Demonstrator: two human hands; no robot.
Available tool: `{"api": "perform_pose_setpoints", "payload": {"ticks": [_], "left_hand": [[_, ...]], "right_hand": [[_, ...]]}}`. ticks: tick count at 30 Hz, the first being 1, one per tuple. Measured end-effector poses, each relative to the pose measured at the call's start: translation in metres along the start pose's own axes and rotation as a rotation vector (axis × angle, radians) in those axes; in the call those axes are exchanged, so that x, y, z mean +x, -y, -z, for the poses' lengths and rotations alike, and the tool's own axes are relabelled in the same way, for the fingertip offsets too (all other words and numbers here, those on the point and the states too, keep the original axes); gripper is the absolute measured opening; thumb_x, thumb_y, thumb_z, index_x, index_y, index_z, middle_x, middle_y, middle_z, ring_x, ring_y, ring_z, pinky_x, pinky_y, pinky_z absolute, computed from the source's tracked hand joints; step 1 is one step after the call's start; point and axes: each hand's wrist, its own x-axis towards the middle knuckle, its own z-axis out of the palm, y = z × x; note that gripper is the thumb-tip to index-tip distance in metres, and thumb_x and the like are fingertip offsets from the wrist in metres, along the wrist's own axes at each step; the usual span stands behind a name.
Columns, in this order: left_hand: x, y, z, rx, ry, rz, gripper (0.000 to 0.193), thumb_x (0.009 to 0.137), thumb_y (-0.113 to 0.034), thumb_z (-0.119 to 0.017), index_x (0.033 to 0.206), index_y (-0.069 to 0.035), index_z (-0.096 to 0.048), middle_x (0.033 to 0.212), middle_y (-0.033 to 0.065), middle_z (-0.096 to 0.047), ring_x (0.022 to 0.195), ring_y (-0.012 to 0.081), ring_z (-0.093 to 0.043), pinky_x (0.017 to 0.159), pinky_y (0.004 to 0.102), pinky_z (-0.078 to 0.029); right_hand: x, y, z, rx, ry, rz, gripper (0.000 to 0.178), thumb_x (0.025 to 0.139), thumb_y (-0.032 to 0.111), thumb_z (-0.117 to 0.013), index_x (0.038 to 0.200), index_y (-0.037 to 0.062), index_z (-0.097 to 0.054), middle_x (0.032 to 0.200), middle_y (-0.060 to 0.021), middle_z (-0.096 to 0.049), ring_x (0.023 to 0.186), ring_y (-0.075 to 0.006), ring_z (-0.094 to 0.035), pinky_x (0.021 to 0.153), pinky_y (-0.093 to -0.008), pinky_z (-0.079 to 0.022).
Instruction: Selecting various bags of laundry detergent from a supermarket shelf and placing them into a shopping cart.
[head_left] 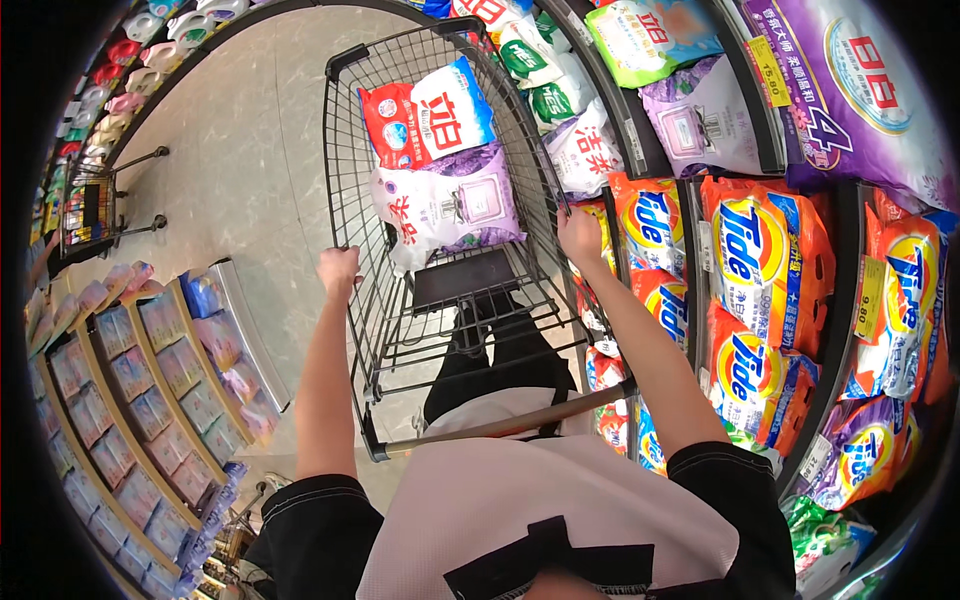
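A black wire shopping cart (338,160) stands in front of me. My left hand (340,270) is closed round the top rim on its left side, and my right hand (580,240) grips the right rim in the same way. Two plump detergent bags lie in the basket, between and beyond my hands. The farther bag (430,115) is red, white and blue. Nearer to me, a white and purple bag (455,200) with a perfume-bottle picture touches it. A dark seat flap (462,281) is at the cart's near end, and the handlebar (520,420) is close to my body.
Shelves along the right hold orange detergent bags (765,260), purple bags (870,90) and green-white bags (530,55). At lower left stands a rack of pastel packages (150,400). Bottles (140,80) line the far left; another cart (95,210) is there. Tiled floor (240,150) lies left.
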Motion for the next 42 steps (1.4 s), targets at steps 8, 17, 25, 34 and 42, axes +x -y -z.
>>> {"api": "perform_pose_setpoints", "payload": {"ticks": [8, 17, 25, 34, 42], "left_hand": [[0.014, 0.008, 0.006, -0.041, -0.016, -0.023, 0.021, 0.068, -0.011, -0.052, 0.072, 0.009, -0.056, 0.066, 0.0134, -0.059, 0.054, 0.0185, -0.060, 0.040, 0.0278, -0.049], [0.016, 0.004, 0.006, 0.021, -0.024, -0.039, 0.024, 0.068, -0.013, -0.051, 0.073, 0.009, -0.057, 0.065, 0.0154, -0.058, 0.053, 0.0213, -0.058, 0.040, 0.0292, -0.050], [0.018, -0.005, 0.009, 0.060, -0.026, -0.028, 0.026, 0.068, -0.013, -0.050, 0.076, 0.011, -0.056, 0.064, 0.0163, -0.057, 0.052, 0.0224, -0.057, 0.039, 0.0297, -0.050], [0.025, -0.008, 0.012, 0.075, -0.036, -0.035, 0.021, 0.067, -0.006, -0.044, 0.072, 0.011, -0.056, 0.062, 0.0167, -0.057, 0.052, 0.0228, -0.057, 0.037, 0.0298, -0.049], [0.024, -0.014, 0.012, 0.065, -0.037, -0.065, 0.019, 0.067, -0.005, -0.044, 0.071, 0.009, -0.056, 0.062, 0.0172, -0.056, 0.051, 0.0233, -0.057, 0.036, 0.0297, -0.048]], "right_hand": [[-0.009, 0.008, -0.007, 0.002, 0.001, -0.026, 0.026, 0.073, 0.025, -0.053, 0.071, -0.0015, -0.055, 0.061, -0.0229, -0.054, 0.059, -0.0364, -0.055, 0.056, -0.0423, -0.045], [-0.008, 0.009, -0.002, -0.078, 0.103, -0.026, 0.030, 0.067, 0.021, -0.061, 0.082, -0.0038, -0.055, 0.070, -0.0219, -0.057, 0.067, -0.0344, -0.056, 0.062, -0.0391, -0.046], [-0.001, 0.012, -0.001, -0.023, 0.148, -0.050, 0.031, 0.068, 0.021, -0.060, 0.084, -0.0038, -0.053, 0.073, -0.0211, -0.057, 0.070, -0.0338, -0.056, 0.064, -0.0387, -0.046], [0.002, 0.016, -0.007, 0.002, 0.130, -0.071, 0.029, 0.068, 0.022, -0.059, 0.082, -0.0026, -0.053, 0.072, -0.0226, -0.056, 0.072, -0.0350, -0.055, 0.065, -0.0414, -0.044], [0.009, 0.019, -0.003, 0.016, 0.107, -0.088, 0.028, 0.068, 0.025, -0.060, 0.080, 0.0009, -0.055, 0.069, -0.0187, -0.057, 0.066, -0.0336, -0.055, 0.060, -0.0410, -0.043]]}}
